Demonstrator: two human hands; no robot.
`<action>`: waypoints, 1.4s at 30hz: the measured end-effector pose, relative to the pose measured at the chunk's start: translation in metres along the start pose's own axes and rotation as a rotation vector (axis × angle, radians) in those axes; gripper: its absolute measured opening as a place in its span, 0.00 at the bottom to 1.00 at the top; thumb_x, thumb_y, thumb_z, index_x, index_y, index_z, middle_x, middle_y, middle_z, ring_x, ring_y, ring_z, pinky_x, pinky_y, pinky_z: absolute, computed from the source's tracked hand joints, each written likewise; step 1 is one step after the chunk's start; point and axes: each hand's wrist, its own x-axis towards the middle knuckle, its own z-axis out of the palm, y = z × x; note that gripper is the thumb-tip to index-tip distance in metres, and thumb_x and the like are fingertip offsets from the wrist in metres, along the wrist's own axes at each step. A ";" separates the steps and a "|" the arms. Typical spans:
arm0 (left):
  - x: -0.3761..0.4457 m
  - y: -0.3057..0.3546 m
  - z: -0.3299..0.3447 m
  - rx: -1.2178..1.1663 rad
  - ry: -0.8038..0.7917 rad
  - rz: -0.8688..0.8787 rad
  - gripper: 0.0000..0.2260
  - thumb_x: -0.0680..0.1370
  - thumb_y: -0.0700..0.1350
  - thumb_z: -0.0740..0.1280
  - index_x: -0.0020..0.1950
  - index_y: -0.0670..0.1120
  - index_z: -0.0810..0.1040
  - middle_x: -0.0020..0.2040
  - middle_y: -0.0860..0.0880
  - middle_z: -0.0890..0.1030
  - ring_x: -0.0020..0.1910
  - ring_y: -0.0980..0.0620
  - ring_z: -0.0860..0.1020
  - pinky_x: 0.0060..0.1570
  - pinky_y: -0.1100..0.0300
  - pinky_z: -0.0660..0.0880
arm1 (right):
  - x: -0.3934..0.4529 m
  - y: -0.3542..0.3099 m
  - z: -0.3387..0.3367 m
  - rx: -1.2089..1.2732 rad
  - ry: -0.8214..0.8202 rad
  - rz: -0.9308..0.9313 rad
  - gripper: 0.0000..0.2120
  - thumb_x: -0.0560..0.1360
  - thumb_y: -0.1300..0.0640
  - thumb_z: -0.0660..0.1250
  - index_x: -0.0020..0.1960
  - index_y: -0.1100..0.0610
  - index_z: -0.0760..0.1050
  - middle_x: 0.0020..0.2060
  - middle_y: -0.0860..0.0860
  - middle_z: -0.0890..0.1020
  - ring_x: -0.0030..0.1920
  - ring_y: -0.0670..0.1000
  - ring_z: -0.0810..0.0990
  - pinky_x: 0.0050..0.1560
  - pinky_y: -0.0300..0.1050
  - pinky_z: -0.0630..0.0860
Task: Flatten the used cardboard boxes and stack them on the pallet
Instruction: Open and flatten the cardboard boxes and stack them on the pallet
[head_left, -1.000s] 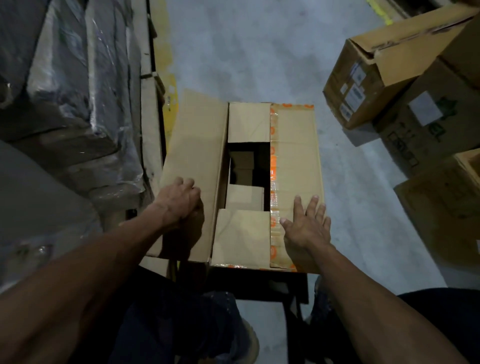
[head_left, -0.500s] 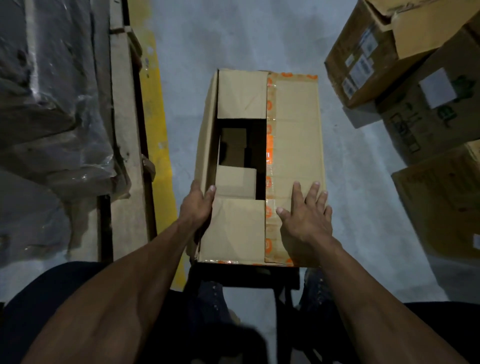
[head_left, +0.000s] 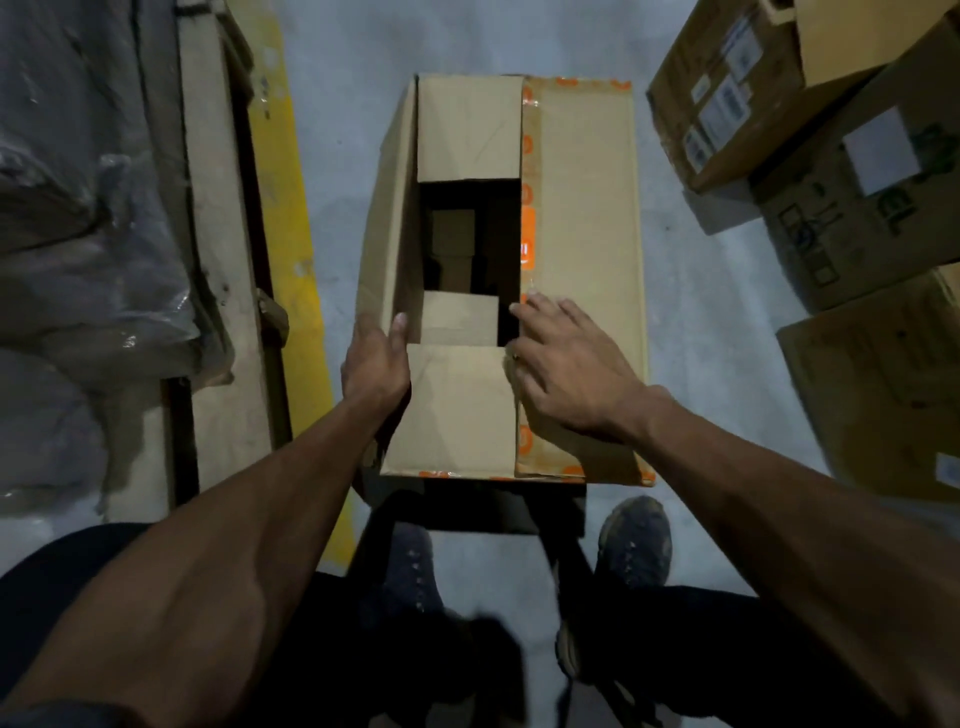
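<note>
A tall brown cardboard box (head_left: 582, 208) with orange tape stands upright on the floor in front of my feet. Its top is partly open, with a dark gap in the middle and smaller cardboard pieces inside. My left hand (head_left: 374, 364) grips the box's left long flap (head_left: 387, 234), thumb on the inner side; the fingers are hidden behind it. My right hand (head_left: 566, 374) lies on the closed right flap with fingers spread, the fingertips at that flap's inner edge by the gap.
A wooden pallet (head_left: 218, 260) carrying plastic-wrapped goods (head_left: 88, 234) runs along the left, beside a yellow floor line (head_left: 291, 218). Several unflattened cardboard boxes (head_left: 810, 156) are piled at the right. Grey concrete floor surrounds the box. My shoes (head_left: 634, 540) are just behind it.
The left flap, spread flat outward a second ago, is now raised against the box under my left hand. My right hand has slid left toward the flap's inner edge.
</note>
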 end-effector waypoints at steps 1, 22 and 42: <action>0.001 -0.003 0.000 -0.022 -0.019 -0.002 0.27 0.85 0.58 0.50 0.74 0.37 0.63 0.71 0.36 0.71 0.69 0.35 0.69 0.66 0.42 0.68 | 0.002 0.001 -0.002 -0.040 -0.012 -0.034 0.21 0.82 0.44 0.55 0.64 0.53 0.79 0.74 0.56 0.69 0.78 0.56 0.59 0.79 0.56 0.48; -0.016 0.009 -0.010 0.019 -0.137 -0.065 0.28 0.85 0.52 0.54 0.78 0.35 0.54 0.78 0.34 0.57 0.76 0.34 0.59 0.74 0.40 0.59 | -0.077 0.071 -0.075 -0.505 -0.224 0.192 0.15 0.82 0.46 0.56 0.51 0.53 0.77 0.52 0.54 0.81 0.54 0.54 0.77 0.67 0.53 0.68; -0.028 0.007 0.003 -0.086 -0.038 -0.026 0.20 0.87 0.51 0.50 0.71 0.41 0.68 0.63 0.37 0.77 0.61 0.35 0.74 0.51 0.53 0.66 | -0.022 0.062 0.041 0.879 0.109 1.216 0.25 0.85 0.46 0.54 0.72 0.64 0.68 0.66 0.62 0.75 0.66 0.63 0.75 0.62 0.54 0.73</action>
